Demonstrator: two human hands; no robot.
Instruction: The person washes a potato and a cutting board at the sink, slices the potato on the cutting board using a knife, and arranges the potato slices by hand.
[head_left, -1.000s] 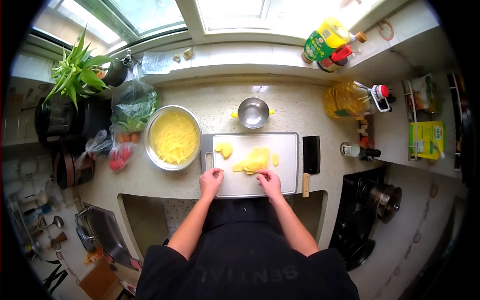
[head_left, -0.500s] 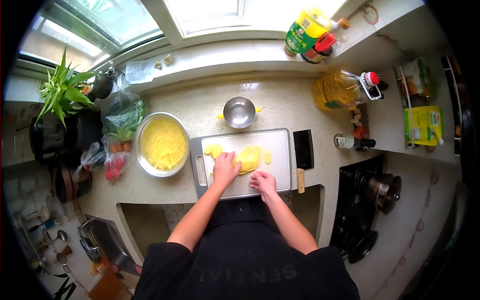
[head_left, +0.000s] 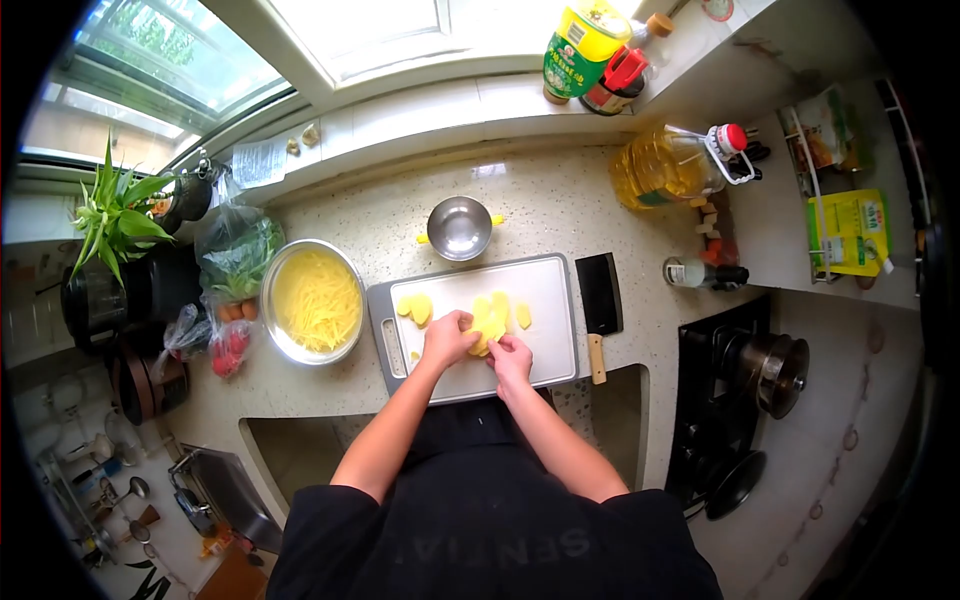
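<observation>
A white cutting board with a grey edge lies in front of me. On its middle is an overlapping pile of yellow potato slices. My left hand grips the pile's left side with bent fingers. At the near right edge of the pile, my right hand pinches slices between thumb and fingers. A few loose potato slices rest at the board's left, and a single slice lies to the right. The fingers partly hide the near end of the pile.
A cleaver with a wooden handle lies right of the board. A bowl of potato shreds stands left, a small metal bowl behind. Bagged vegetables sit far left; an oil jug and stove are right.
My right hand has moved up and left from the board's near edge onto the potato slices. My left hand's fingers have curled around the pile. The whole view has shifted slightly.
</observation>
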